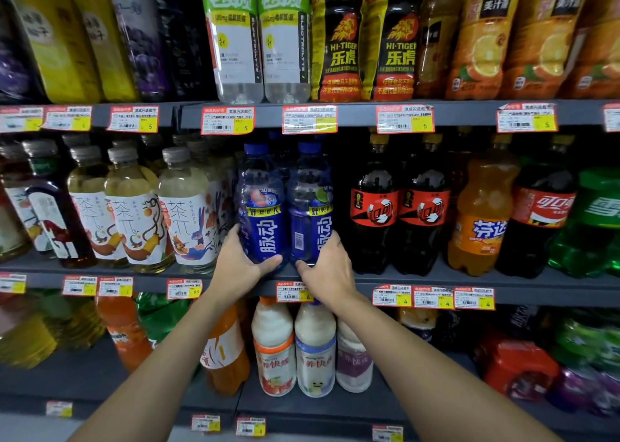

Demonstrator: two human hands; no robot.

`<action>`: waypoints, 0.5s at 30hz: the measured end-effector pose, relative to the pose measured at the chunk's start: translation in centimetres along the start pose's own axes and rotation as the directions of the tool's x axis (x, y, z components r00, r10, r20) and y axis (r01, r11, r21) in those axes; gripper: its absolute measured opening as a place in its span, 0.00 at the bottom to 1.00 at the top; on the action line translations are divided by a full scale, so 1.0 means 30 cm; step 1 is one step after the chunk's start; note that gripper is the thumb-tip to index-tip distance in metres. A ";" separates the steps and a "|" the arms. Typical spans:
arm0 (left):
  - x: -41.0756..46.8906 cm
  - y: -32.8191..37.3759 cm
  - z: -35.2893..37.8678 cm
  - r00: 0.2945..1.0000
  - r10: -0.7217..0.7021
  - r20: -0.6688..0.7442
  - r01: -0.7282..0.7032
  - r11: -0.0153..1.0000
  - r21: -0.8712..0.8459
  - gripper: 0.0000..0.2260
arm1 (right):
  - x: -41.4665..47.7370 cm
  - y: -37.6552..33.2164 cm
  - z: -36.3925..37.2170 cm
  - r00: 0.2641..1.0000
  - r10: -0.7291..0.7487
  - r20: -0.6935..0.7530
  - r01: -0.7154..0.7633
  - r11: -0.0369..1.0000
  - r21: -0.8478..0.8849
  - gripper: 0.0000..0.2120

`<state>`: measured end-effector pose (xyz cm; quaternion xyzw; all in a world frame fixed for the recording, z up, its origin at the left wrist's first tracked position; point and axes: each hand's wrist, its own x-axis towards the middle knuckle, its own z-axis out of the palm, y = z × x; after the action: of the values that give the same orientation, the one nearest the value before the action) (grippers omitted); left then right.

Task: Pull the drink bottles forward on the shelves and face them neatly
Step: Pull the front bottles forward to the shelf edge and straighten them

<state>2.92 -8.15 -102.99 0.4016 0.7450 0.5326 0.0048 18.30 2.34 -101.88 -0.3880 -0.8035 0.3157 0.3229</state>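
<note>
The middle shelf (436, 282) carries the work: two blue bottles stand side by side at its front edge, one in each hand. The left blue bottle (261, 220) and the right blue bottle (310, 213) look full, so I judge them fairly heavy. The clear plastic walls are likely to give a little under a squeeze, and the glossy labels are smooth enough to slip. The firm lower body, just above the base, seems the best place to take hold, and there a bottle can be turned to face its label out.

The left hand (240, 267) curls round the lower part of the left blue bottle, thumb laid across the front, fingers hidden behind it. The right hand (330, 267) grips the foot of the right blue bottle the same way, thumb in front, fingers wrapped round the far side.

Just outside the right hand stand dark cola bottles (374, 220), close enough for knuckles to brush. Just outside the left hand, pale tea bottles (188, 213) nearly touch the left blue bottle. More blue bottles stand behind the pair, dimly seen. The shelf above (352, 114) hangs close over the caps, so lifting room is slight. A price tag (293, 292) sits below the thumbs.
</note>
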 end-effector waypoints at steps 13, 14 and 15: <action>0.037 -0.033 -0.038 0.979 0.021 0.201 -0.059 0.981 0.186 0.56 | 0.002 0.009 -0.023 0.998 -0.068 -0.016 0.062 0.968 -0.245 0.47; 0.042 -0.035 -0.041 0.979 0.010 0.204 -0.049 0.982 0.184 0.56 | 0.008 0.011 -0.029 0.997 -0.074 -0.002 0.071 0.963 -0.261 0.47; 0.046 -0.038 -0.042 0.980 0.002 0.197 -0.039 0.982 0.183 0.55 | 0.012 0.012 -0.032 0.997 -0.079 0.008 0.079 0.958 -0.275 0.44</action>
<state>0.76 -8.44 -102.79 0.4584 0.7832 0.4186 0.0353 19.02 3.05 -101.48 -0.3973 -0.8538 0.1871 0.2795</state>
